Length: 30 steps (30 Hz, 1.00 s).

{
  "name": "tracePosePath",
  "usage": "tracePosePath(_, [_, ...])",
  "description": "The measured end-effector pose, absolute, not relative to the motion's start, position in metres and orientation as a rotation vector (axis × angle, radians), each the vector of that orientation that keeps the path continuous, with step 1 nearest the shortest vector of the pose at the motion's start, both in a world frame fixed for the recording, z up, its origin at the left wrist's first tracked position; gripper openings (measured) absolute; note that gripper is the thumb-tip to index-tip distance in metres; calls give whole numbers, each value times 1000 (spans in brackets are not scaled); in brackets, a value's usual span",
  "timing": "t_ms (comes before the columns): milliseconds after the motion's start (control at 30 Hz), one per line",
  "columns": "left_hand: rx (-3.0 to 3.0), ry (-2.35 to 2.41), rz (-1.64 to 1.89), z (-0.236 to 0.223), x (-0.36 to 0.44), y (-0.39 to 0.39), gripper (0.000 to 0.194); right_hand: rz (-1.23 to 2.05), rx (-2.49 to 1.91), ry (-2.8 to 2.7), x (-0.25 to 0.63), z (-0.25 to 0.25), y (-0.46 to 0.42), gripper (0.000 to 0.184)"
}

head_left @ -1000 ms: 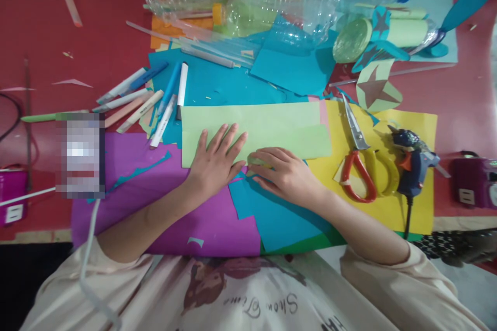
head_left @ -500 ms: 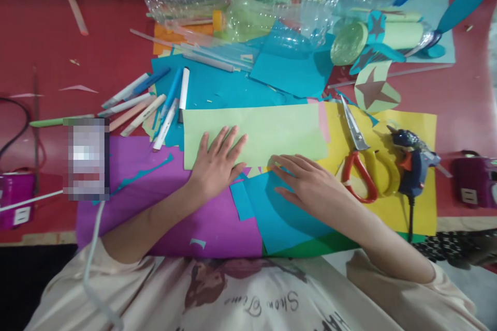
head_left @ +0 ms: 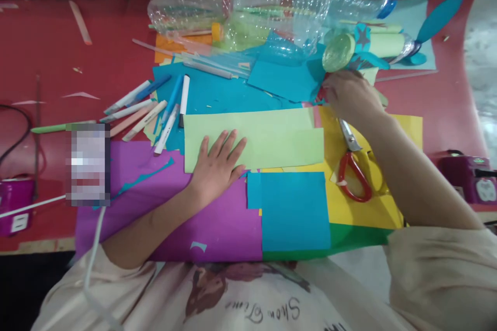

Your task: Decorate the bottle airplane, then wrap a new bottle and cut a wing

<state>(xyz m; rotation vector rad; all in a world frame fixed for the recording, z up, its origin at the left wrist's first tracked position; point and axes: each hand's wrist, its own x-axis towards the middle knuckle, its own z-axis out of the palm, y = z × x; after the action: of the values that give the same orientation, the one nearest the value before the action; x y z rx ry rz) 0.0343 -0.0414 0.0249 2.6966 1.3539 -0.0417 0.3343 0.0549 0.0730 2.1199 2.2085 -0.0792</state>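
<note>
My left hand lies flat with fingers spread on a pale green paper strip, pressing its left part. The strip rests over blue, purple and yellow sheets. My right hand is reaching forward on the right, just below a decorated bottle with blue stars and wings. Its fingers are curled down over a pale paper cutout, and what they grip, if anything, is hidden. The scissors, with red and yellow handles, lie beside my right forearm, blade tips under the hand.
Several markers lie left of the strip. Clear plastic bottles are heaped at the back. A phone with a white cable is at left. A blue sheet lies near my body; a purple box stands at right.
My right hand has moved from the strip's lower edge forward and right to the cutouts below the decorated bottle. My forearm now covers the glue gun. My left hand stays put.
</note>
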Motion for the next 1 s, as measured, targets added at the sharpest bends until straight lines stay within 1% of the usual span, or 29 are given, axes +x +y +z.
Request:
tracePosePath(133, [2749, 1352, -52, 24, 34, -42, 55, -115, 2369, 2230, 353, 74, 84, 48])
tracePosePath(200, [2758, 1349, -53, 25, 34, -41, 55, -91, 2389, 2232, 364, 74, 94, 52])
tracePosePath(300, [2741, 1346, -51, 26, 34, -41, 55, -106, 2253, 2254, 376, 68, 108, 45])
tracePosePath(400, [2712, 1345, -45, 27, 35, -41, 55, -73, 2167, 2262, 379, 60, 117, 32])
tracePosePath(467, [2695, 1343, -36, 27, 35, -41, 55, -62, 2138, 2307, 377, 59, 117, 27])
tracePosePath(567, [2682, 1339, -20, 27, 34, -41, 55, -188, 2106, 2401, 370, 72, 107, 26])
tracePosePath(667, [2683, 1337, -17, 27, 34, -41, 55, -312, 2135, 2430, 355, 98, 86, 26])
tracePosePath(700, [2685, 1337, -18, 27, 34, -41, 55, -473, 2224, 2415, 348, 107, 78, 25])
tracePosePath(767, [2693, 1339, -17, 27, 34, -41, 55, -901, 2255, 2378, 333, 124, 65, 23])
tracePosePath(800, [2696, 1339, -14, 27, 34, -41, 55, -1156, 2147, 2339, 325, 129, 60, 19])
tracePosePath(833, [2699, 1338, -12, 27, 34, -41, 55, -1343, 2003, 2330, 318, 133, 57, 14])
tracePosePath(867, [2700, 1337, -12, 27, 35, -41, 55, -1486, 1871, 2349, 310, 135, 55, 13])
tracePosePath(933, [2700, 1334, -18, 28, 35, -41, 55, -1654, 1680, 2382, 297, 132, 57, 18])
tracePosePath(1000, [2703, 1337, -25, 28, 35, -41, 55, -1685, 1680, 2401, 282, 122, 63, 20])
